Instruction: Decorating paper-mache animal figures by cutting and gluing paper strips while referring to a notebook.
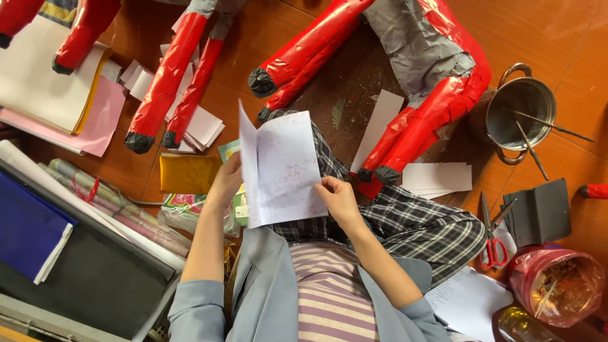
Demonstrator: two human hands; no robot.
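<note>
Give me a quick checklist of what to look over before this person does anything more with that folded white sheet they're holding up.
1. Both hands on the sheet: ok. The left hand grips the left edge of the folded white sheet and the right hand pinches its lower right edge.
2. Sheet clear of the floor: ok, it is held up over the lap.
3. Scissors within sight: ok, lying on the floor to the person's right, untouched.
4. Cut white strips on hand: ok, stacked beside the red paper figure.
5. Contents of the metal pot: cannot tell, only thin sticks show.
</note>
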